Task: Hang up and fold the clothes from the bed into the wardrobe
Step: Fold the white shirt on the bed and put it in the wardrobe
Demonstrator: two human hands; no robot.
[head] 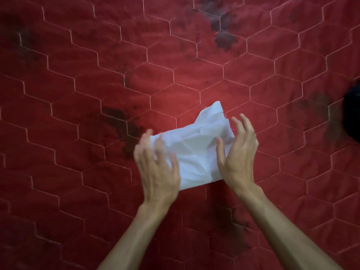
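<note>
A small white garment (196,147), folded into a rough, crumpled rectangle, lies on the red quilted bedspread (97,84) near the middle of the view. My left hand (157,168) hovers over its left edge, blurred by motion, fingers spread and partly covering the cloth. My right hand (238,152) stands at the garment's right edge, fingers apart and curved, thumb over the cloth. Neither hand visibly grips it. One corner of the garment sticks up toward the far side.
The bedspread has a hexagon stitch pattern and several dark stains. A dark object (352,112) is cut off by the right edge of the view. No wardrobe is in view.
</note>
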